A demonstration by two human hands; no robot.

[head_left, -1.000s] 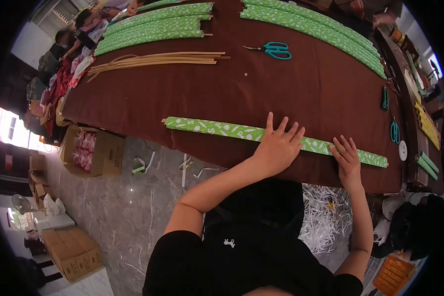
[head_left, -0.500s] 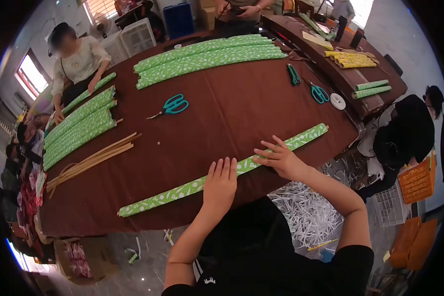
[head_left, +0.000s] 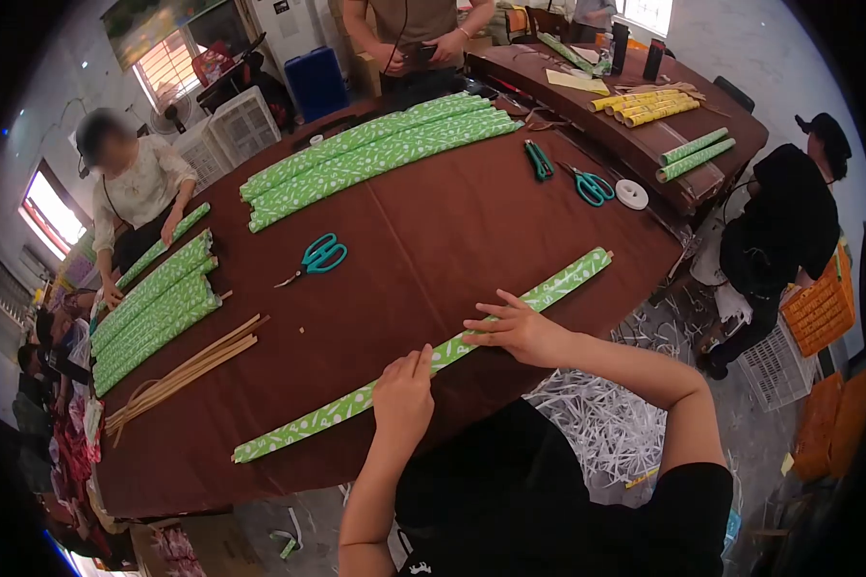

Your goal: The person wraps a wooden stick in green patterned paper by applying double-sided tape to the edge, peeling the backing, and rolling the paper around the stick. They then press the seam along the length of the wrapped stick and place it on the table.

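A long green roll of patterned wrapping material [head_left: 308, 422] lies diagonally across the near part of the table, a thin stick end showing at its tips. My left hand [head_left: 402, 396] rests on the middle of this roll, palm down, fingers lying over it. Further right, my right hand [head_left: 522, 332] is laid on the same roll with its fingers spread. Neither hand is wrapped around it. Beyond my left hand are teal-handled scissors [head_left: 323, 254] and a bundle of thin wooden sticks [head_left: 191, 371].
Green rolls are stacked at the back [head_left: 375, 159] and left [head_left: 159, 313] of the brown table [head_left: 394, 231]. A cutter [head_left: 538, 161], more scissors [head_left: 592, 187] and a tape roll [head_left: 631, 194] lie at right. Several people are around; shredded paper [head_left: 601, 433] covers the floor.
The view has shifted, so the table appears lower and more of the people shows. My left hand's fingers are more bent over the green roll; both hands stay on it.
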